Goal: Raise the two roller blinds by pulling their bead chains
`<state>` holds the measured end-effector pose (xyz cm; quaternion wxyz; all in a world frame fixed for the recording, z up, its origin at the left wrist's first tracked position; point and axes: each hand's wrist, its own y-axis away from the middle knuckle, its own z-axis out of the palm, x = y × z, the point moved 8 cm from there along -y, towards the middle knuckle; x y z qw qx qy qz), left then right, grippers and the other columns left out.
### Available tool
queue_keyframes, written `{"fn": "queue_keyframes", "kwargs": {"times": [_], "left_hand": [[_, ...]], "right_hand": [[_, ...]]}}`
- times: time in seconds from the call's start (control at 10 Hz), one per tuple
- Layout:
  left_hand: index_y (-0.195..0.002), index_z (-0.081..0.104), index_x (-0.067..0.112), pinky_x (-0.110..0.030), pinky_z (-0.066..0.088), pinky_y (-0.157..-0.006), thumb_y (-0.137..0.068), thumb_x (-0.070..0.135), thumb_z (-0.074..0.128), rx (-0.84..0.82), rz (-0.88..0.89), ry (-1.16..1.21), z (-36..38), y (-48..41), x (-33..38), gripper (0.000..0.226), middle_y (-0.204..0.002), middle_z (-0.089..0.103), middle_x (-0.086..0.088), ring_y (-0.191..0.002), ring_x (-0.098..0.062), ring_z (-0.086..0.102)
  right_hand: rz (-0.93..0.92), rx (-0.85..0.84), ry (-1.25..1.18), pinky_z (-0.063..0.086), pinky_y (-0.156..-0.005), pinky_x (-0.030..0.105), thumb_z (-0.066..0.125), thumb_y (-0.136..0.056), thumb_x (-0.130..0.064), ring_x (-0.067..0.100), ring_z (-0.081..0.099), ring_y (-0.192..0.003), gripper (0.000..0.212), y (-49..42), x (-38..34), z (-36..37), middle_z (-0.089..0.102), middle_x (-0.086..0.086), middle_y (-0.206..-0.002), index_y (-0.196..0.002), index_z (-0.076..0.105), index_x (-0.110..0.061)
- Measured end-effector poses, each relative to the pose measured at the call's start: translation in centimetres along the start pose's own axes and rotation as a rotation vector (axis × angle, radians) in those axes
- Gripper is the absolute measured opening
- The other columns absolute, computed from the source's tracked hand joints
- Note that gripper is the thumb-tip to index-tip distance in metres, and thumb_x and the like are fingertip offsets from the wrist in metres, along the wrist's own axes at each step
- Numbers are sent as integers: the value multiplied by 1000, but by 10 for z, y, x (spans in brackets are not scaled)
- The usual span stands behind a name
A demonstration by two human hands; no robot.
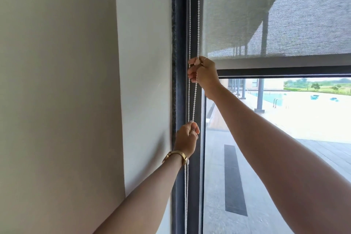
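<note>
A grey mesh roller blind (266, 15) covers the upper part of the window, its bottom bar (284, 61) roughly level with my right hand. A white bead chain (193, 24) hangs in two strands along the dark window frame, left of the blind. My right hand (204, 74) is closed on the chain high up, beside the blind's lower left corner. My left hand (187, 138), with a gold watch on the wrist, grips the same chain lower down. More white chain runs on below my left wrist. Only one blind is in view.
A plain pale wall (76, 100) fills the left half. The dark window frame (178, 91) stands vertically between wall and glass. Through the glass (266, 148) I see a paved terrace, a pool and greenery.
</note>
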<state>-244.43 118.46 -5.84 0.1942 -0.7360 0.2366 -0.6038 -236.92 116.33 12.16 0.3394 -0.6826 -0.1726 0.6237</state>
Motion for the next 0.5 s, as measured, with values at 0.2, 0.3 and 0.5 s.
{"fn": "queue_keyframes", "kwargs": {"times": [0.2,0.3,0.5], "left_hand": [[-91,56,10,-12,41,-47,-98,27,38,-23,-57,47,-5,0,18,26,-78,63,-7,-57,-11,51],[-100,53,18,-32,47,-70,-94,45,39,59,-42,84,-10,-5,28,32,-85,66,-1,-71,-15,58],[-127,42,10,-38,37,-101,-89,44,44,370,92,-18,-24,-5,68,51,-133,53,-13,-121,-25,51]], "right_hand": [[51,-169,171,46,-66,28,33,-92,4,20,57,-76,28,33,18,-15,63,9,-82,-106,56,-2],[25,-189,445,48,-90,38,37,-93,-5,27,61,-104,28,49,23,-32,66,13,-110,-112,58,-3],[-306,-108,629,42,-98,25,38,-100,-23,20,57,-119,35,100,-29,-67,61,9,-130,-126,56,-8]]}}
